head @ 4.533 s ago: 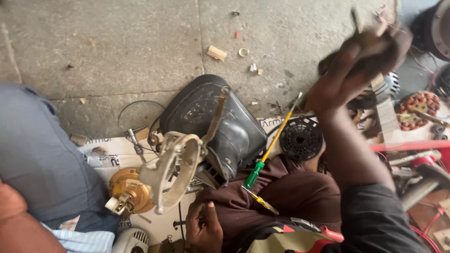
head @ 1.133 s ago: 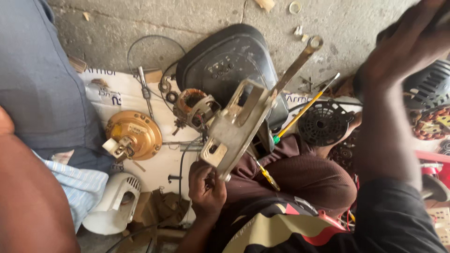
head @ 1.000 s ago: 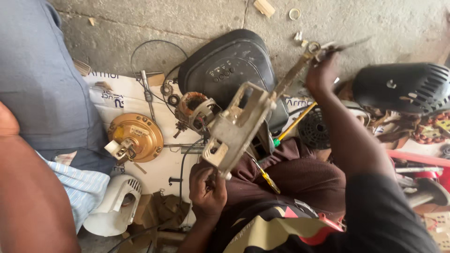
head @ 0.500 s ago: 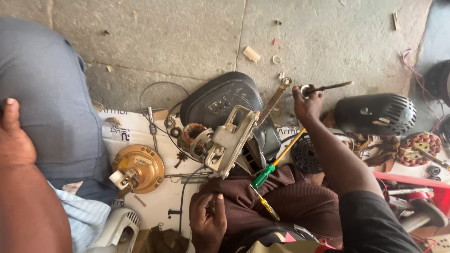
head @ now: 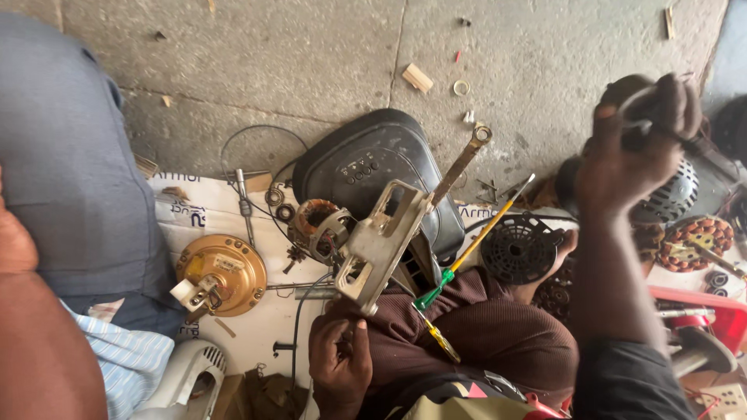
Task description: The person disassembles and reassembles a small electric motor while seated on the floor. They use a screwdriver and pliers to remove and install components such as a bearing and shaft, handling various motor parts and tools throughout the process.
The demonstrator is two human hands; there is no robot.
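You are looking at one round brass-coloured motor cover [head: 222, 274], one black ribbed plastic housing [head: 373, 167] and one black round vented grille [head: 519, 249]. You are also seeing two screwdrivers: one long with a green handle [head: 467, 247], one short and yellow [head: 437, 337]. One long metal ring spanner [head: 462, 162] is lying there too.

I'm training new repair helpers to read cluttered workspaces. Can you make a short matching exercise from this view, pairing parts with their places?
Things:
1. brass-coloured round housing
2. black vented disc
3. green-handled screwdriver
4. grey metal bracket

Places:
A. leaning across the lap
B. on the white sheet, at the left
C. above the left hand
D. right of the screwdriver

Pairs: 1-B, 2-D, 3-A, 4-C
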